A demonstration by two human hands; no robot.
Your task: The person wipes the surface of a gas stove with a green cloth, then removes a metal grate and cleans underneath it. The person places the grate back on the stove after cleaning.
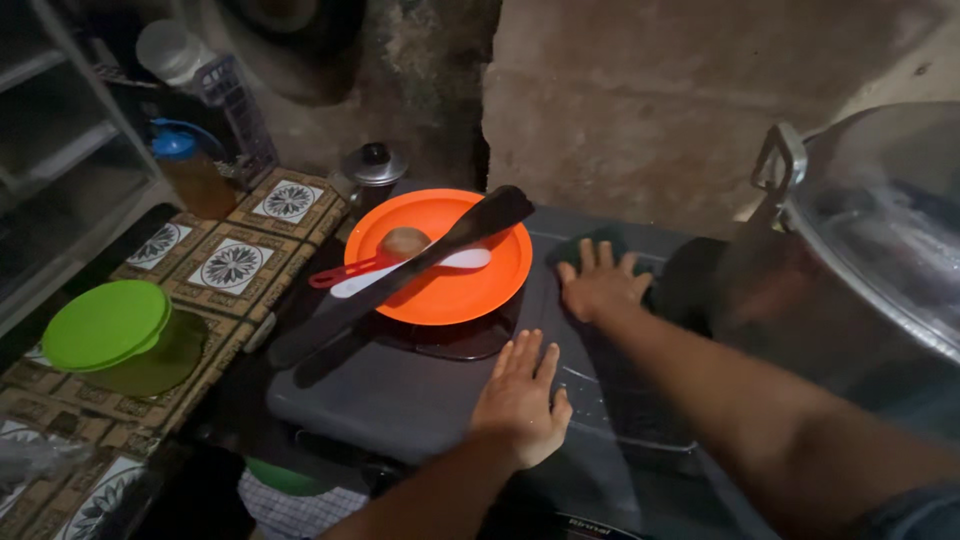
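Left hand (520, 395) flat on stove (400, 390); right hand (600, 285) presses green cloth (590, 243).

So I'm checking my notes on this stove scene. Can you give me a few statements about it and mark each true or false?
1. The left hand lies flat on the dark stove top. True.
2. The right hand grips the black spatula. False: it presses a green cloth.
3. The orange plate holds utensils. True.
4. The green lidded container sits on the plate. False: it stands on the patterned tiles.
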